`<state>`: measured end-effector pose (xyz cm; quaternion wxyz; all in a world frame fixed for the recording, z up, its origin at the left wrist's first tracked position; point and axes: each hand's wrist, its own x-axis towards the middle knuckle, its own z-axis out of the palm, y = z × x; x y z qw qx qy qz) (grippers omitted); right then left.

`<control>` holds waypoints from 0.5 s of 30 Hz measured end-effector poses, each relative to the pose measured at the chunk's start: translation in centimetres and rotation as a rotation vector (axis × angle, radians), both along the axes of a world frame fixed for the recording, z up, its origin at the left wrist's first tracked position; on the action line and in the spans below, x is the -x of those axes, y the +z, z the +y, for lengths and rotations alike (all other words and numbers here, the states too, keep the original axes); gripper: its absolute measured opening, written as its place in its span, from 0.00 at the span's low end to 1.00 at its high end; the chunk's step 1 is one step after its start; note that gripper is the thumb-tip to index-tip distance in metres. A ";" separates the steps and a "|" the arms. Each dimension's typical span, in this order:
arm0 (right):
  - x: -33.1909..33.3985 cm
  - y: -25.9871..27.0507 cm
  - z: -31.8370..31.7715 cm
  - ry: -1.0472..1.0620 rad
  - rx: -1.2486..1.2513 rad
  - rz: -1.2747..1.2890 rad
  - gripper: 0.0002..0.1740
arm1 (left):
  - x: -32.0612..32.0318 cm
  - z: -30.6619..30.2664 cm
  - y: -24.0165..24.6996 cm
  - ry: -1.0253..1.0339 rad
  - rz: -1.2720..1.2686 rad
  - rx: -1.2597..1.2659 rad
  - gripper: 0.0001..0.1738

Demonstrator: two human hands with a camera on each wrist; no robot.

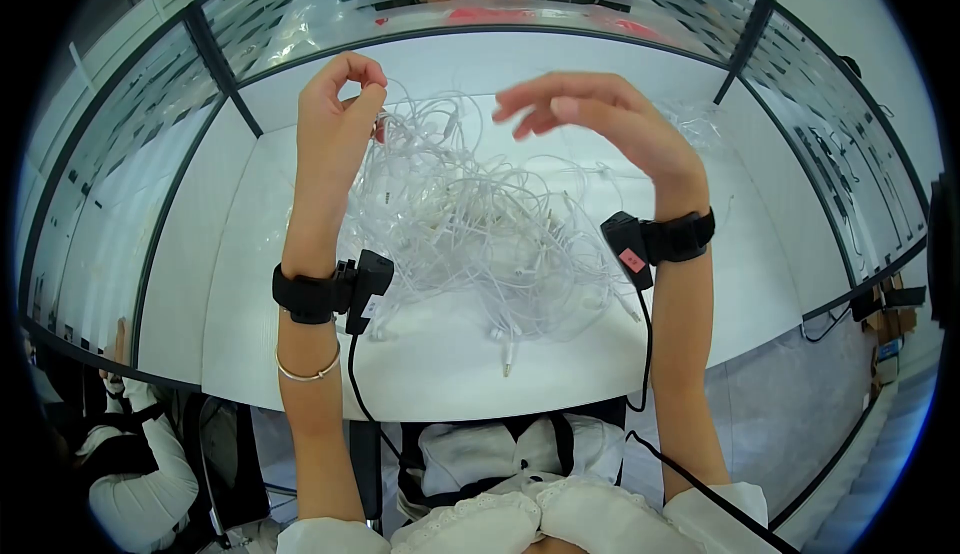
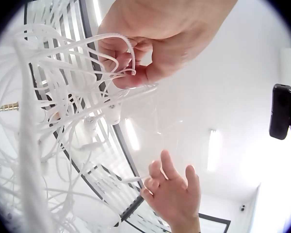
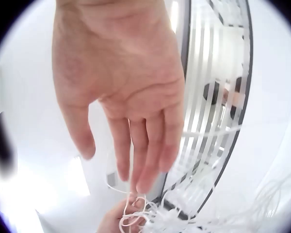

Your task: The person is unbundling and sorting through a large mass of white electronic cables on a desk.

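On the white table [image 1: 250, 284], fenced by glass partitions [image 1: 140, 124], the tangle of white cables [image 1: 480, 234] lay heaped, its strands too knotted to trace and its left edge hidden behind the left forearm [image 1: 312, 204]. The left hand [image 1: 338, 119] pinched a raised loop of it. The right hand [image 1: 590, 114] hovered, fingers loosely straight, empty.

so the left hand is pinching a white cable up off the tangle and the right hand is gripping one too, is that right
Not quite: the right hand grips nothing. The right wrist view shows it open, its fingers straight and not curled round any cable. The left hand does pinch a white cable up off the tangle.
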<state>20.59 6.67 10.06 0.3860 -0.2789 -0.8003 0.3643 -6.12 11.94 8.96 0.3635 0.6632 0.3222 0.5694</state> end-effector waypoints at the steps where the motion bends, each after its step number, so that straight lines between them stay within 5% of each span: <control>1: -0.3 0.0 -0.2 0.020 0.045 -0.076 0.23 | 0.0 0.2 0.0 0.003 -0.019 0.003 0.03; 4: -0.6 1.2 -1.9 -0.054 0.262 -0.364 0.20 | 0.0 0.2 0.1 -0.004 0.018 -0.002 0.03; 10: 1.5 0.2 -0.6 -0.283 -0.077 -0.010 0.17 | -0.4 -0.4 0.2 -0.091 0.051 0.040 0.03; 15: 4.5 -2.6 0.6 -0.271 -0.151 -0.119 0.13 | -0.5 -0.8 0.5 -0.128 0.079 0.039 0.03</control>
